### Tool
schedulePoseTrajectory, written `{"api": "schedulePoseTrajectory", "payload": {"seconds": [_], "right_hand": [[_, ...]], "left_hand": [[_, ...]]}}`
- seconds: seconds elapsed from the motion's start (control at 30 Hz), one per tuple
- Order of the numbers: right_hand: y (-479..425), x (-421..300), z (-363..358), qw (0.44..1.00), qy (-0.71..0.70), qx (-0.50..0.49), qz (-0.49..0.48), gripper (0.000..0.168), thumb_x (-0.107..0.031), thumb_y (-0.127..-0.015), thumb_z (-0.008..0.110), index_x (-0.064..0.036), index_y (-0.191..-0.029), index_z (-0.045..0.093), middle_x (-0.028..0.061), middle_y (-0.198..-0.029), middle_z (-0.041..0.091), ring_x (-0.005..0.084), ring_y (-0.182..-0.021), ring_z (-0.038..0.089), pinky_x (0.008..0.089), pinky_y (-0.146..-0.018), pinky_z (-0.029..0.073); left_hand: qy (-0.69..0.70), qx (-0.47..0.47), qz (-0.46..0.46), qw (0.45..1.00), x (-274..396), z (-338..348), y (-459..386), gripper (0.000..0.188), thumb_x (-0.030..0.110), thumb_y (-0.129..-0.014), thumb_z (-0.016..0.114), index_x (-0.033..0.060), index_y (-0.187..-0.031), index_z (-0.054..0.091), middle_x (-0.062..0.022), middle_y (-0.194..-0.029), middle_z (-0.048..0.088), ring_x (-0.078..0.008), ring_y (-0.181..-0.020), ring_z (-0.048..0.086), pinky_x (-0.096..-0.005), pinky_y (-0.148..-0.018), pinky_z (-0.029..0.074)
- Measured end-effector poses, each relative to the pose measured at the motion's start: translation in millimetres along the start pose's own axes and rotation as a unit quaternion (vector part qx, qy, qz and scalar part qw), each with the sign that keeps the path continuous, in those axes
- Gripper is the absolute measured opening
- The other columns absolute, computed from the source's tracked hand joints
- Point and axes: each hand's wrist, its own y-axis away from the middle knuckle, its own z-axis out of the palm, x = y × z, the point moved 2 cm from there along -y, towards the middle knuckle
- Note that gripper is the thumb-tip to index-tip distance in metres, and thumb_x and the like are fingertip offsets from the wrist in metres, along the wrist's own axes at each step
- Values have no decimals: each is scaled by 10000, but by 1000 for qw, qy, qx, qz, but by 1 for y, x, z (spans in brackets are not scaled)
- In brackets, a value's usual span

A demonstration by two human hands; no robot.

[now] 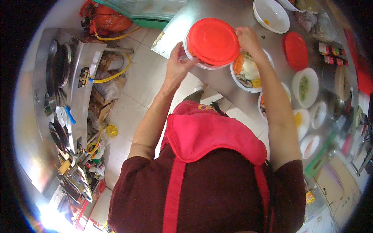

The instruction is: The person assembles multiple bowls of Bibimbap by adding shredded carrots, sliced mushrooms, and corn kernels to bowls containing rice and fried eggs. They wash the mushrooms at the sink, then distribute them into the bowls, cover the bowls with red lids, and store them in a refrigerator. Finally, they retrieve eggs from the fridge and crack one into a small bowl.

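A round red plastic lid (214,42) covers most of a white plastic bowl (214,67), lying slightly off-centre over its rim. With thumb and fingers, my left hand (181,59) grips the bowl's left side. My right hand (247,39) pinches the lid's right edge. Close by, partly behind my right forearm, is an uncovered bowl of food (247,71) with a fried egg, shredded carrot, corn and mushroom slices. Another food bowl (262,107) is mostly hidden under that forearm. Whether the lid is fastened cannot be told.
On the steel table (217,83) stand an oval white container (271,16), a second red lid (295,51), a tub of shredded greens (305,87) and several small bowls. A green-edged tray (319,155) lies at right. Across the tiled floor (137,87) stands a steel stove (87,62) with yellow hoses.
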Motion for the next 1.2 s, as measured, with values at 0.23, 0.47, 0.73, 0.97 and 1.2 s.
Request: {"api": "schedulePoseTrajectory", "payload": {"seconds": [0.23, 0.47, 0.73, 0.97, 1.2], "right_hand": [[8, -10, -2, 999, -14, 30, 24, 212, -169, -814, 459, -43, -871, 619, 204, -787, 575, 365, -750, 546, 398, -660, 435], [17, -25, -1, 992, 73, 95, -33, 173, -150, -796, 480, -50, -800, 621, 186, -734, 571, 355, -737, 548, 413, -649, 441], [23, -37, -1, 988, 153, 16, 10, 167, -80, -771, 462, -2, -781, 610, 195, -734, 584, 342, -702, 582, 423, -632, 466], [19, -40, 18, 996, 72, 55, -3, 166, -78, -735, 462, 15, -719, 599, 216, -718, 582, 345, -712, 588, 421, -605, 474], [59, 44, -51, 935, -77, 275, 209, 235, -260, -768, 557, -81, -897, 637, 133, -728, 620, 281, -754, 603, 386, -646, 471]], "left_hand": [[-43, 46, -44, 997, 0, 10, 4, 490, 67, -678, 645, -65, -1110, 458, -88, -799, 533, -124, -671, 539, -239, -586, 462], [147, 25, -117, 982, -11, 7, 4, 337, 93, -783, 545, -62, -1078, 495, -65, -769, 534, -120, -610, 532, -224, -530, 445], [71, 62, -91, 991, 1, 14, 0, 310, 147, -810, 546, -60, -1041, 536, -43, -763, 558, -76, -601, 481, -213, -524, 411], [2, 85, -57, 995, 6, -4, -28, 258, 112, -808, 561, -34, -1020, 561, -38, -805, 584, -78, -664, 517, -212, -532, 417], [-5, 33, -56, 998, 16, -27, -44, 292, 140, -821, 551, -43, -1049, 538, -68, -888, 585, -113, -752, 554, -231, -604, 461]]}}
